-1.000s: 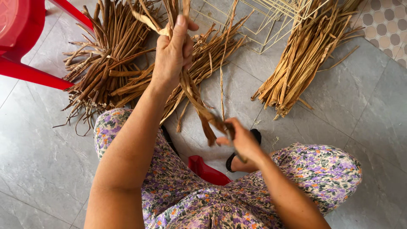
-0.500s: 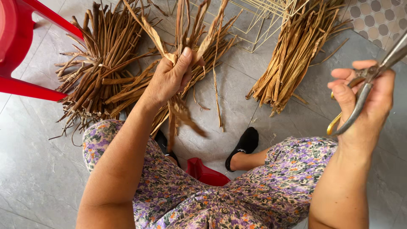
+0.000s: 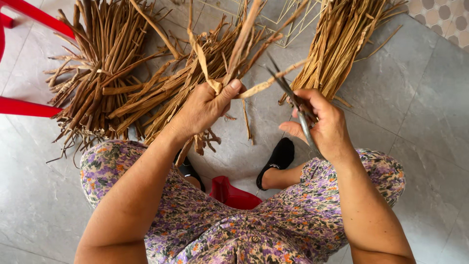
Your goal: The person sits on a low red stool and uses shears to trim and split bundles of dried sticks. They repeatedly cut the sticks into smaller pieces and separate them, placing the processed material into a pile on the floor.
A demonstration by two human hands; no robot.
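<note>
- The left hand (image 3: 205, 108) is closed around a bunch of dried fibre strips (image 3: 242, 46); the strips fan upward out of the fist and their short frayed ends hang below it.
- The right hand (image 3: 320, 122) is wrapped around a pair of scissors (image 3: 292, 100), just right of the held bunch, blades parted and pointing up-left.
- The blade tips sit against a pale strip that bends rightward out of the bunch.
- Beyond the bunch, a loose brown pile of strips (image 3: 146, 98) lies on the grey tiled floor (image 3: 420, 112).
- Left of the bunch lies a darker sheaf of stalks (image 3: 97, 73), its far edge beside a red plastic stool (image 3: 29, 105).
- Right of the bunch, behind the scissors, a lighter straw-coloured bundle (image 3: 342, 44) lies on the floor.
- Below the bunch, between the floral-clothed knees (image 3: 112, 166), a black shoe (image 3: 278, 159) and a red object (image 3: 234, 195) show.
</note>
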